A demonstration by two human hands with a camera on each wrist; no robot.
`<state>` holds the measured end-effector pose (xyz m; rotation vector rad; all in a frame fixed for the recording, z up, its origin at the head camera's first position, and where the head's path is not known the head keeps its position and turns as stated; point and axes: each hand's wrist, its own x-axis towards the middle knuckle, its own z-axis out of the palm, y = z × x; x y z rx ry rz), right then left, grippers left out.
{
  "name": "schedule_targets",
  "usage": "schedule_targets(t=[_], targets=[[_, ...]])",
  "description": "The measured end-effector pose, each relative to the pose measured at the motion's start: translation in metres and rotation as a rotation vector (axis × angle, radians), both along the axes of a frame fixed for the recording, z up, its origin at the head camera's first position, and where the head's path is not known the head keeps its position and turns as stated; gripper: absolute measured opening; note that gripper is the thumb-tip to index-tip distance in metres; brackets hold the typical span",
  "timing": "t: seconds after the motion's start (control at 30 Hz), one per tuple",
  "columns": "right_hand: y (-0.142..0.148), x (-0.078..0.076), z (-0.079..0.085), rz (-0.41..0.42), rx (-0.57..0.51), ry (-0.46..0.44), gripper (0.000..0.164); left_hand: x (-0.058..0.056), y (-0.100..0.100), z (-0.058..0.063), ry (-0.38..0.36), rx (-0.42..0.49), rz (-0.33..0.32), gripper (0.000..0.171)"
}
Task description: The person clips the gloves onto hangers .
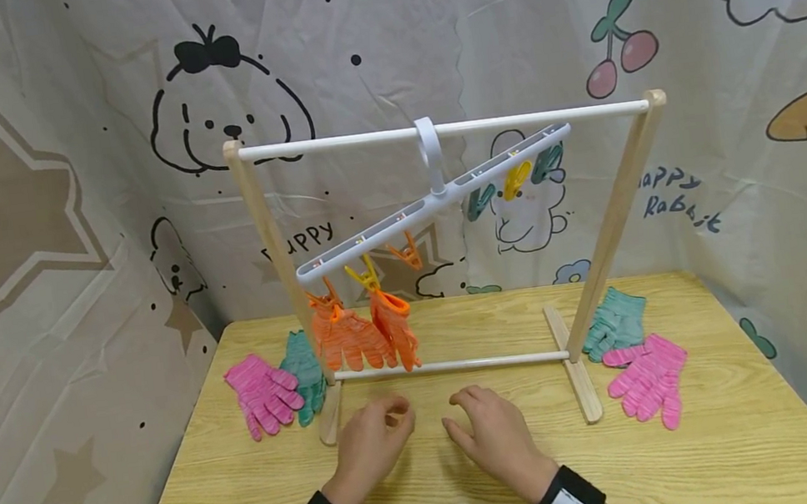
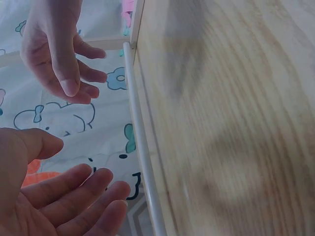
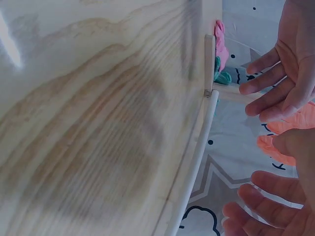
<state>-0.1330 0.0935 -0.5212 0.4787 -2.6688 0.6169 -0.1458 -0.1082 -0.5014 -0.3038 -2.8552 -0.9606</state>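
In the head view my left hand (image 1: 372, 439) and right hand (image 1: 498, 438) hover close over the table in front of the rack, thumbs facing each other. Their fingers are loosely bent, with nothing held. Both wrist views show the same relaxed fingers. Above them, an orange glove (image 1: 350, 339) hangs from an orange clip (image 1: 327, 293) at the low left end of a tilted grey hanger (image 1: 371, 231). Beside it a second orange glove (image 1: 396, 330) hangs from a yellow clip (image 1: 365, 275). Another orange clip (image 1: 407, 250) hangs bare.
The hanger hooks over the white top bar (image 1: 538, 118) of a wooden rack. Its high right end carries a yellow clip (image 1: 517, 180) and two teal clips. A pink glove (image 1: 266, 393) and teal glove (image 1: 305, 373) lie left; pink (image 1: 649, 380) and teal gloves (image 1: 616, 322) lie right.
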Motion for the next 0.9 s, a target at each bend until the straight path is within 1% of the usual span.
schedule_targets(t=[0.23, 0.43, 0.57, 0.9], targets=[[0.000, 0.001, -0.006, -0.002, 0.010, -0.006, 0.026, 0.004, -0.003, -0.005, 0.027, -0.001, 0.009, 0.019], [-0.002, 0.002, -0.004, 0.016, 0.003, -0.028, 0.026, 0.003, -0.008, -0.006, -0.025, 0.016, 0.002, 0.018], [-0.004, 0.003, -0.004, 0.021, -0.001, -0.032, 0.025, 0.004, -0.014, -0.008, -0.060, 0.010, 0.040, 0.020], [-0.006, 0.005, -0.005, 0.023, 0.001, -0.021, 0.025, 0.005, -0.031, -0.009, -0.055, -0.004, 0.141, 0.021]])
